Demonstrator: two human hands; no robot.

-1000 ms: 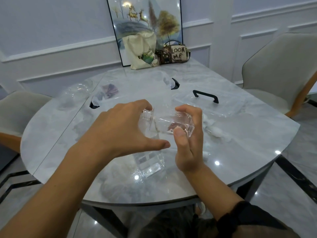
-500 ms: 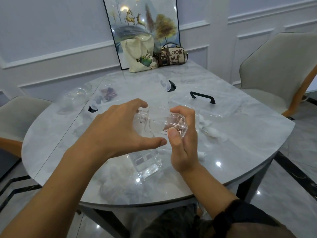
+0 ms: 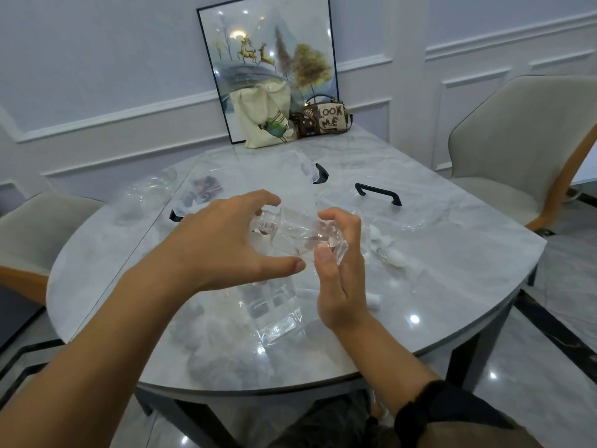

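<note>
Marble table [image 3: 436, 253] under clear bottle [image 3: 297, 236] fronts panelled wall [image 3: 97, 76].

Your right hand [image 3: 339, 263] grips the clear bottle [image 3: 297, 236] sideways above the table [image 3: 452, 253]; your left hand [image 3: 226, 240] curls round its neck.

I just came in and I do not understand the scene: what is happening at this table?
A person holds a small clear bottle on its side above the marble table. The right hand grips its bottom end; the left hand curves around the threaded neck, though contact there is unclear. A clear plastic box lies on the table beneath.
</note>
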